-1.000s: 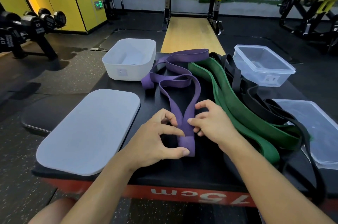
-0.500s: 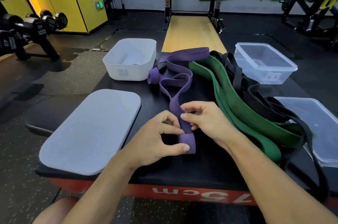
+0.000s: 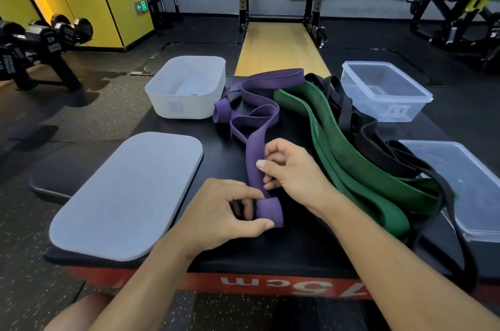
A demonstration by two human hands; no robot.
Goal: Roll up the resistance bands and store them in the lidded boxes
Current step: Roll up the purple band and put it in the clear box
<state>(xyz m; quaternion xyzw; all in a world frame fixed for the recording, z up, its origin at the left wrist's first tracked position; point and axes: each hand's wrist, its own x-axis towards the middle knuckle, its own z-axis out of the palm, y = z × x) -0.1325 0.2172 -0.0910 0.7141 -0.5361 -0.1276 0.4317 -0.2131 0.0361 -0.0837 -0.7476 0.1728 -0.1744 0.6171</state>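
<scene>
Head view: purple band flat, near end rolled small.

Left hand and right hand pinching purple band, small roll at near end

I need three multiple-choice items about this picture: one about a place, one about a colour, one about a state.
1. Where does the white box stand? A near right; B on the floor; C far left of the table.
2. Which colour has the band being rolled? A green; B purple; C black.
3. The clear box is: A open; B lidded; C upside down.
Key: 1 C, it stands beyond the grey lid. 2 B, the left hand pinches the purple band's rolled end. 3 A, its clear lid lies apart.
</scene>
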